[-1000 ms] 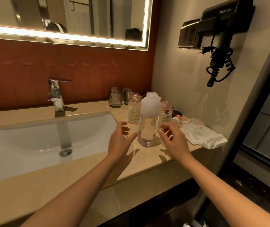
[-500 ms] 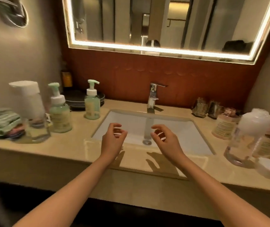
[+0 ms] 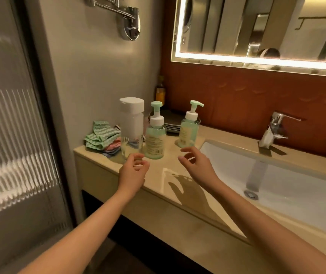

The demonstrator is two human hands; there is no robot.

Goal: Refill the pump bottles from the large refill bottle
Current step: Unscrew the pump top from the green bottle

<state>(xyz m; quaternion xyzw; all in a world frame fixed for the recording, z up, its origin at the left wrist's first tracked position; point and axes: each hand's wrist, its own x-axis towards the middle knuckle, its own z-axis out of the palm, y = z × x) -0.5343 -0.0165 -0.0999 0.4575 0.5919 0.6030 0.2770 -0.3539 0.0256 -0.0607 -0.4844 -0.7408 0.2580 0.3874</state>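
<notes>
Left hand [image 3: 133,169], right hand [image 3: 196,165] both empty, fingers loosely curled, hovering over counter [image 3: 165,163]; near pump bottle [image 3: 155,140] and far pump bottle [image 3: 189,129] upright just beyond, left of sink [image 3: 288,180]; hasty grab could topple one sinkward.

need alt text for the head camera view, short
The left hand and right hand, both empty, reach over a beige counter toward two green pump bottles beside a tall white-capped bottle; a sink lies to their right.
</notes>
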